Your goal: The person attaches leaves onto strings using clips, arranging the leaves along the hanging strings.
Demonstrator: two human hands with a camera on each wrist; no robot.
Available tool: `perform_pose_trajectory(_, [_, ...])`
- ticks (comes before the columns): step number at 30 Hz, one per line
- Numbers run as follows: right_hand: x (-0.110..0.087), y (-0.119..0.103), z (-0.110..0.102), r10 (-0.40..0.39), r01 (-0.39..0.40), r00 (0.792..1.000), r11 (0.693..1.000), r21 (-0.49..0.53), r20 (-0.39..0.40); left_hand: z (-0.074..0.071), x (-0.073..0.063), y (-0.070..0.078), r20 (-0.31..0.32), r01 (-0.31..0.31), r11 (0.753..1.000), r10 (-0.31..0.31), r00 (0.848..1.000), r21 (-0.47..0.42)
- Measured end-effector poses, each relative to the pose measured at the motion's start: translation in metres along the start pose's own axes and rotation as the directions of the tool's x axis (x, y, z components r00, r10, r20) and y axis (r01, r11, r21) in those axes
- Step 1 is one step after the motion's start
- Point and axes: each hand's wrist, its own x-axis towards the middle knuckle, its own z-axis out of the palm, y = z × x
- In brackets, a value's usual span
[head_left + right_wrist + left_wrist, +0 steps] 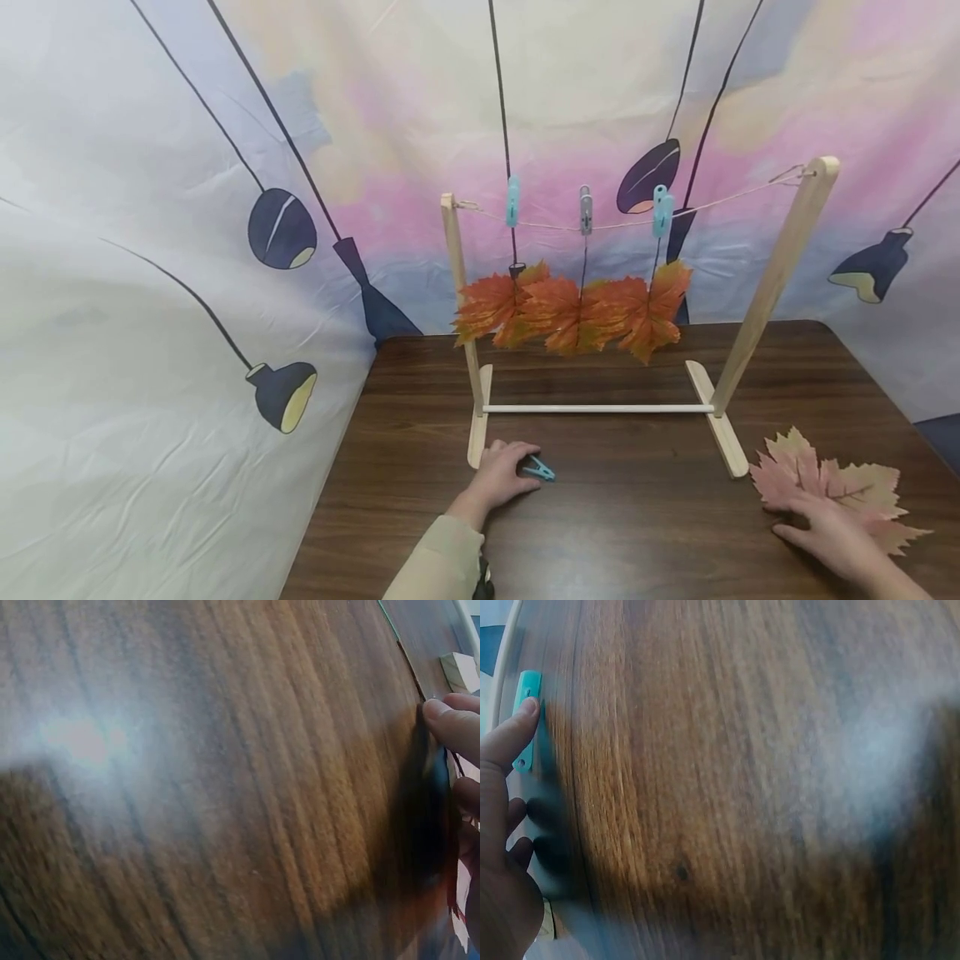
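Observation:
My left hand (501, 473) is at the front left, close to the foot of the wooden stand. It pinches a light-blue clothespin (539, 469) low over the table, and in the left wrist view the thumb lies along the clothespin (526, 720). On the right, my right hand (823, 529) holds a pale pink and beige maple leaf (862, 487) at the table. The right wrist view has its thin dark stem (409, 664) running to the fingertips (439, 711); the fingers hide part of the leaf.
A wooden stand (772, 283) carries a string with two blue clothespins (513, 202) and one grey clothespin (586, 210). Orange maple leaves (558, 308) hang from them. A white rod (600, 409) joins the feet. Patterned cloth (187, 333) surrounds the brown table (637, 517).

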Motion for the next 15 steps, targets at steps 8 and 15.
perform_pose_trajectory(8, [0.002,-0.005,0.008,-0.029,0.029,0.998,1.0,-0.006,-0.06,0.002,0.0,0.002,-0.017,-0.009,1.0,0.009,1.0,0.001])
perform_pose_trajectory(15, [0.001,-0.008,0.012,-0.027,0.027,0.997,1.0,0.001,-0.069,0.002,0.0,0.001,-0.013,-0.001,1.0,0.001,1.0,-0.007])
